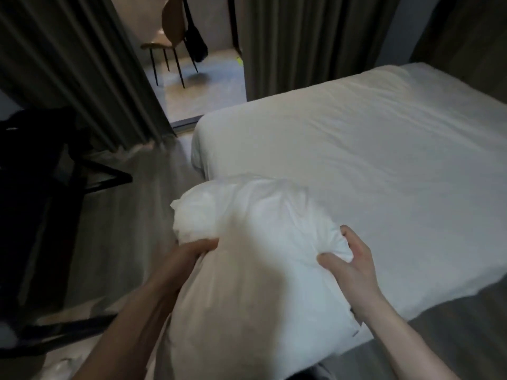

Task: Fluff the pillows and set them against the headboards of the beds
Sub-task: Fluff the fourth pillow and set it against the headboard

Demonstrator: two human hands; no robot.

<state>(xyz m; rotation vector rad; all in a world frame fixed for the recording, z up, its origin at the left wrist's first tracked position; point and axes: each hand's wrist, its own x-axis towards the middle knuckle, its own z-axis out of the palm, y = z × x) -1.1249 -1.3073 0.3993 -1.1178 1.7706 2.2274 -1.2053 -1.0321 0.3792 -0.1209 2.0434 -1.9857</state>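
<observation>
head view: i have the white pillow [255, 270] up in front of me, low in the frame at 6 o'clock, its far end over the near corner of the bed [370, 149]. my left hand [189, 252] grips its left edge at 7 o'clock, fingers curled into the fabric. my right hand [348, 264] pinches a bunched corner at 5 o'clock. a chair [167, 37] stands at 11 o'clock between the curtains [301, 45].

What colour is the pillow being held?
White, plain with no pattern; the pillow shows best in the head view.
</observation>
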